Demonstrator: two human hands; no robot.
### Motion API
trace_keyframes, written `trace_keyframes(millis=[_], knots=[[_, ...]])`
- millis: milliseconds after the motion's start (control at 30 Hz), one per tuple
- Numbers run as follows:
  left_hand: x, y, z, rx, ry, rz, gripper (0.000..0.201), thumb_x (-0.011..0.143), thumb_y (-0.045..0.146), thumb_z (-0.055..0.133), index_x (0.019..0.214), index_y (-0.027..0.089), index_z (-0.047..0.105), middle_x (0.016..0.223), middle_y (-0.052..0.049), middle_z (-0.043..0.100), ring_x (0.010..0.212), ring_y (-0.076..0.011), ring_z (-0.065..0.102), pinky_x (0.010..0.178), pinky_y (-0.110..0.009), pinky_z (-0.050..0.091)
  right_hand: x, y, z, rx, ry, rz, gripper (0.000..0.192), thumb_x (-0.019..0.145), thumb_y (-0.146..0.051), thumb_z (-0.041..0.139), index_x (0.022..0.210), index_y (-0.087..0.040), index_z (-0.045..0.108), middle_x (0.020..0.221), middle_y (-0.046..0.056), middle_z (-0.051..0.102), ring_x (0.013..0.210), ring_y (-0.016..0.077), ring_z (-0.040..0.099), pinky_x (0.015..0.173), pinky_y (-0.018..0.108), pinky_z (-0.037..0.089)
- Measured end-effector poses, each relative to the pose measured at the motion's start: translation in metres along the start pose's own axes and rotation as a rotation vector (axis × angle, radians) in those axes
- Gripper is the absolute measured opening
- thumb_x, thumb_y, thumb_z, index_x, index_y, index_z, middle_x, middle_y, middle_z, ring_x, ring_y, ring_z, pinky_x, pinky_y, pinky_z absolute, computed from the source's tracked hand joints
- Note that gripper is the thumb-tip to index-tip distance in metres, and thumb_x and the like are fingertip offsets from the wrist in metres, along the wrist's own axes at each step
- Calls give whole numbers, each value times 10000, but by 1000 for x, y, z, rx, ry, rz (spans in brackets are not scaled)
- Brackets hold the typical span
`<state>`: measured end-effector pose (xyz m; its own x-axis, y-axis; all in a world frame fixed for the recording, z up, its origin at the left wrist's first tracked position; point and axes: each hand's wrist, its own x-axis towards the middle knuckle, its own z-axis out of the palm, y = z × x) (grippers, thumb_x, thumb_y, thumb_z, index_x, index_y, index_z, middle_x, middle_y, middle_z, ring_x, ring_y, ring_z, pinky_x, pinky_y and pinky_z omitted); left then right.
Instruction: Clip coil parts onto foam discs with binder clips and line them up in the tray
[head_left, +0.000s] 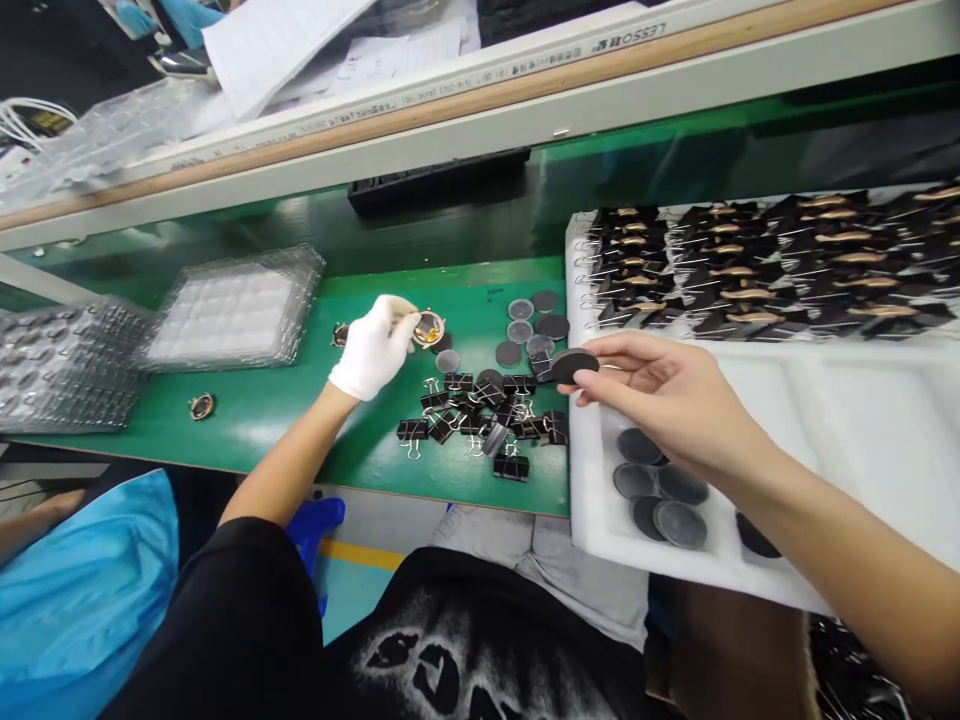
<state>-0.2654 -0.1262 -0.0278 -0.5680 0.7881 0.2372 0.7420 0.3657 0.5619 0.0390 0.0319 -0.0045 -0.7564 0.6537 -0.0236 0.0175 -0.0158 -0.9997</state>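
My left hand (375,348), in a white glove, pinches a round watch case (430,329) with a rose-gold rim; its open side shows the parts inside. In my bare right hand (664,392), a round black disc (573,367) is gripped between thumb and fingers near the white tray. Between the hands lie black discs (553,327) and clear discs (519,332) on the green table. Nearer to me is a pile of black binder clips (511,467). A second watch case (340,335) is partly hidden behind my left hand, and another watch case (202,406) lies further left.
On the right, a white foam tray (600,545) bears rows of clipped pieces (727,257) and loose discs (681,524). Clear plastic trays (225,310) are stacked left. A long black holder (439,180) sits under the shelf edge (480,95). Someone's blue garment (97,600) is at lower left.
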Motion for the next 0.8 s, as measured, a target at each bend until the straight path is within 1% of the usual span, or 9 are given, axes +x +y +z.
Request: trace_keyframes(millis=[100, 200, 300, 400, 500, 600, 667, 733, 800], knots=[[5, 48, 17, -230, -71, 69, 235, 1000, 348, 558, 1167, 190, 598, 982, -41, 785, 703, -115, 740, 697, -255, 596, -1, 6, 4, -206, 154, -366, 152, 889, -221, 799, 1034, -268, 808, 1048, 44, 816, 957, 239, 794, 894, 425, 685], [2, 96, 29, -249, -144, 196, 266, 970, 362, 620, 1175, 193, 639, 973, -23, 795, 837, -133, 774, 783, -254, 614, 2, 13, 6, -548, 262, -833, 300, 923, -74, 712, 1125, -275, 805, 1197, 61, 797, 1056, 237, 783, 922, 411, 685], [-1, 127, 38, -328, -173, 239, 257, 931, 333, 668, 1142, 186, 658, 928, -6, 788, 827, -135, 771, 770, -246, 620, 7, 21, 2, -767, 290, -1077, 480, 922, 11, 659, 1309, -264, 731, 1283, 97, 766, 1124, 249, 770, 948, 408, 686], [0, 140, 42, -519, -199, 125, 219, 928, 280, 661, 1117, 170, 647, 886, -8, 774, 705, -121, 753, 637, -224, 618, 10, 26, -4, -819, 228, -1099, 622, 913, 37, 615, 1464, -252, 623, 1361, 120, 726, 1262, 286, 707, 1022, 462, 662], [1, 144, 40, -672, -294, 20, 217, 965, 285, 621, 1139, 156, 613, 822, -11, 754, 625, -134, 743, 511, -222, 597, 10, 28, -6, -798, 173, -1067, 599, 913, -26, 652, 1469, -248, 620, 1361, 127, 723, 1288, 327, 688, 1042, 530, 644], [-3, 145, 35, -750, -411, 8, 258, 998, 333, 597, 1177, 146, 597, 828, -28, 754, 680, -158, 770, 562, -252, 636, 9, 29, -1, -775, 196, -1025, 396, 915, -73, 703, 1288, -202, 741, 1276, 149, 755, 1140, 304, 757, 945, 458, 685], [-7, 146, 35, -721, -441, 36, 321, 956, 342, 672, 1197, 140, 608, 860, -33, 758, 734, -165, 780, 644, -273, 660, 10, 31, 5, -695, 201, -951, 261, 939, -65, 676, 1133, -191, 797, 1236, 144, 770, 1064, 263, 777, 889, 395, 691], [-8, 145, 38, -650, -419, 80, 359, 896, 322, 744, 1189, 147, 633, 913, -33, 765, 793, -162, 781, 722, -280, 667, 10, 33, 11, -571, 167, -826, 241, 968, -69, 635, 1036, -209, 820, 1154, 107, 798, 1005, 233, 786, 844, 370, 687], [-5, 142, 43, -610, -418, 98, 305, 907, 295, 713, 1169, 154, 649, 926, -33, 770, 803, -151, 775, 745, -276, 659, 11, 35, 14, -495, 138, -716, 250, 980, -90, 624, 997, -233, 828, 1071, 65, 818, 948, 220, 793, 812, 370, 682]])
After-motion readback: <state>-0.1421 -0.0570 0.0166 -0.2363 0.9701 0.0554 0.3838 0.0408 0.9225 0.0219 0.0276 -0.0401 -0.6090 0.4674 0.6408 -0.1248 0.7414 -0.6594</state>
